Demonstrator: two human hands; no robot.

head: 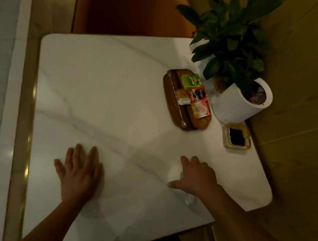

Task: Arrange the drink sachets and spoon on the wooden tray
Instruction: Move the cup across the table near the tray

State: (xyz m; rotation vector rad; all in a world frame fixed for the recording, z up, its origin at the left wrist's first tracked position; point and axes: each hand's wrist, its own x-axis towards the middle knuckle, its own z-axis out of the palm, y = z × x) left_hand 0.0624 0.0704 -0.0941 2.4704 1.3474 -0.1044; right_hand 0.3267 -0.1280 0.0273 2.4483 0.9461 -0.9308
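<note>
Sachets [196, 94] and spoon [175, 98] lie on wooden tray [167, 93], ahead-right of us. Our right hand [197, 176] is nearer; both it and left hand [79, 170] rest flat, fingers spread, empty.

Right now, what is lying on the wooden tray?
On the wooden tray: a long spoon, green sachet, dark red sachet, orange sachet, small pale packet. Anything beneath them is covered.

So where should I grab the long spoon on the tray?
Probably pinch the spoon at its bare lower handle, just above the small bowl end nearest you, coming from the left. Sachets crowd its right side on the wooden tray, and one overlaps the middle.
</note>
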